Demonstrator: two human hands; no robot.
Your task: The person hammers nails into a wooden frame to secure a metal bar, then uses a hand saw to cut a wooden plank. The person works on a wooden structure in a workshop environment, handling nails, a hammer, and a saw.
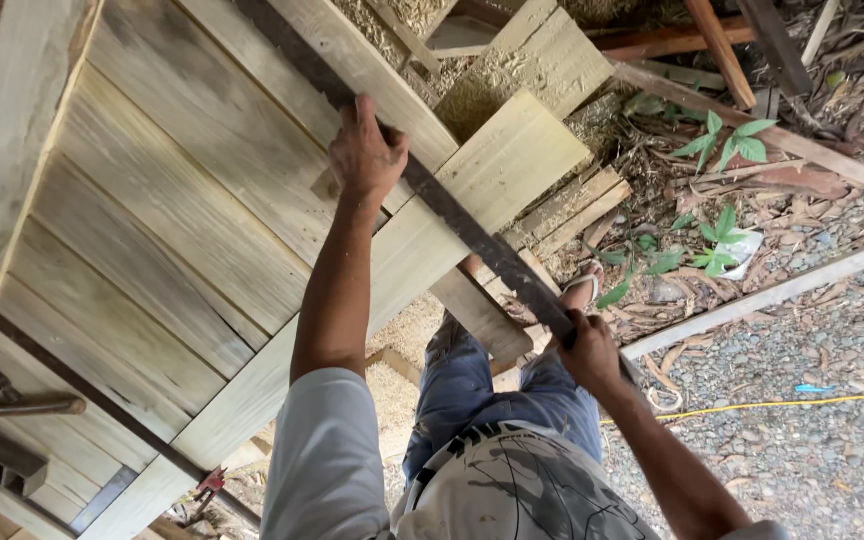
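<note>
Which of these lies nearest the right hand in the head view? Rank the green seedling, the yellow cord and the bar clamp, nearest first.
From the right hand:
1. Yellow cord, just to its right on the gravel.
2. Green seedling, up and right among dry leaves.
3. Bar clamp, far across at the panel's left edge.

Outdoor carpentry yard: rough pale wooden planks (182,220) joined on a bench, sawdust heaps (402,340), grey gravel ground (802,440), scattered timber offcuts (572,205), green weeds (722,140).
</note>
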